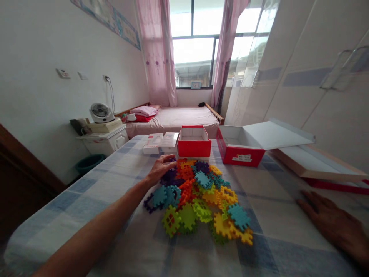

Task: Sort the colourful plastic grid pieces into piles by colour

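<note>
A heap of plastic interlocking puzzle blocks (187, 215) lies on the table in purple, orange, green, blue and yellow. At the heap's far left edge, my left hand (161, 169) reaches over the purple pieces (170, 177) with fingers extended; its fingertips are at them, and nothing is visibly gripped. Off to the right, my right hand (331, 221) is low over the tablecloth, slightly blurred, fingers stretched out and holding nothing. It is nearest to a red-edged box part (340, 185) at the right.
Behind the heap stands a small open red box (194, 148), with white boxes (152, 144) to its left. A larger red box (240, 154) has its white flap folded right, beside a shallow tray-like lid (319, 163). The checked tablecloth (95, 192) covers the table; a bed (178, 115) is beyond.
</note>
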Motion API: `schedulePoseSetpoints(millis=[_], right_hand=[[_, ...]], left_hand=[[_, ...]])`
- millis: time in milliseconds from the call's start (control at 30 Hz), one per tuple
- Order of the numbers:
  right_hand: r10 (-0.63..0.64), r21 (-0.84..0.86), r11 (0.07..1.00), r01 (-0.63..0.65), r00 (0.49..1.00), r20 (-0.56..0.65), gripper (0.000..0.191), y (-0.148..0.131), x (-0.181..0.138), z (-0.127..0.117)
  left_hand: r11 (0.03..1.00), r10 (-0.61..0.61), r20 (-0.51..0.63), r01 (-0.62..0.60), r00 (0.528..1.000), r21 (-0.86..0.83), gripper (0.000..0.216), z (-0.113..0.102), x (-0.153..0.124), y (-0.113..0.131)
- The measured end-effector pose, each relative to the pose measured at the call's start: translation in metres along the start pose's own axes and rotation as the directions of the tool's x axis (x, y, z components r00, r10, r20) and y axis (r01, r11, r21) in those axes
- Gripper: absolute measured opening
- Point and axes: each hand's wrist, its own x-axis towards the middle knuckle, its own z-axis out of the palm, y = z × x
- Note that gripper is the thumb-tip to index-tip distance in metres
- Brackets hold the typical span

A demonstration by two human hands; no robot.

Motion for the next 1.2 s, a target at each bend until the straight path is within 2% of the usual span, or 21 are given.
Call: schedulePoseSetpoints(millis=[100,200,267,300,367,433,467,500,567,633,700,733,833,933,1033,1200], right_hand=[[0.034,0.015,0.999,-0.035,0.998,0.056,0.079,-0.004,-0.001,-0.004],[0.028,0.029,0.999,-0.030,0.999,0.046,0.079,-0.004,-0.001,-0.003],[0.012,0.034,0.999,-0.013,0.999,0.030,0.078,-0.003,-0.002,-0.001],[0.008,0.034,0.999,-0.009,1.000,0.022,0.078,-0.003,-0.002,0.000],[0.005,0.034,0.999,-0.005,1.000,0.009,0.077,-0.004,-0.004,-0.002],[0.008,0.030,1.000,-0.008,1.000,0.004,0.076,-0.007,-0.007,-0.006],[0.011,0.027,1.000,-0.011,1.000,0.007,0.075,-0.009,-0.008,-0.008],[0.012,0.022,1.000,-0.013,1.000,0.013,0.074,-0.011,-0.010,-0.011],[0.020,0.014,1.000,-0.021,0.999,0.032,0.072,-0.016,-0.012,-0.017],[0.030,0.011,0.999,-0.030,0.999,0.044,0.071,-0.020,-0.013,-0.021],[0.034,0.008,0.999,-0.034,0.998,0.045,0.070,-0.023,-0.014,-0.024],[0.035,0.006,0.999,-0.035,0.998,0.044,0.069,-0.024,-0.014,-0.024],[0.039,0.000,0.999,-0.039,0.998,0.045,0.069,-0.026,-0.014,-0.025],[0.049,-0.011,0.999,-0.048,0.997,0.053,0.069,-0.025,-0.014,-0.025],[0.039,-0.016,0.999,-0.038,0.997,0.062,0.070,-0.024,-0.014,-0.025],[0.043,-0.013,0.999,-0.042,0.998,0.051,0.071,-0.024,-0.014,-0.026]], left_hand=[[0.989,0.132,0.081,-0.137,0.988,0.048,0.043,0.023,-0.005,0.020],[0.934,0.282,0.165,-0.310,0.945,0.178,0.031,0.054,-0.013,0.042],[0.900,0.320,0.243,-0.374,0.915,0.223,0.029,0.074,-0.022,0.059],[0.884,0.340,0.295,-0.411,0.893,0.224,0.029,0.081,-0.027,0.068],[0.834,0.414,0.396,-0.516,0.819,0.196,0.033,0.086,-0.037,0.083],[0.767,0.469,0.478,-0.611,0.743,0.197,0.040,0.073,-0.048,0.088],[0.740,0.460,0.486,-0.623,0.743,0.252,0.044,0.061,-0.054,0.086],[0.719,0.433,0.473,-0.610,0.767,0.331,0.049,0.045,-0.061,0.080],[0.709,0.339,0.410,-0.516,0.847,0.480,0.061,0.008,-0.076,0.058],[0.732,0.196,0.328,-0.361,0.924,0.578,0.069,-0.027,-0.093,0.028],[0.733,0.103,0.284,-0.266,0.953,0.626,0.080,-0.051,-0.112,-0.002],[0.733,0.094,0.265,-0.246,0.960,0.634,0.085,-0.057,-0.121,-0.013],[0.728,0.138,0.264,-0.279,0.955,0.626,0.098,-0.047,-0.141,-0.028],[0.740,0.199,0.209,-0.287,0.957,0.609,0.100,-0.017,-0.142,-0.018],[0.777,0.223,0.195,-0.295,0.955,0.556,0.086,0.006,-0.129,0.003],[0.801,0.302,0.210,-0.367,0.930,0.472,0.053,0.028,-0.103,0.035]])
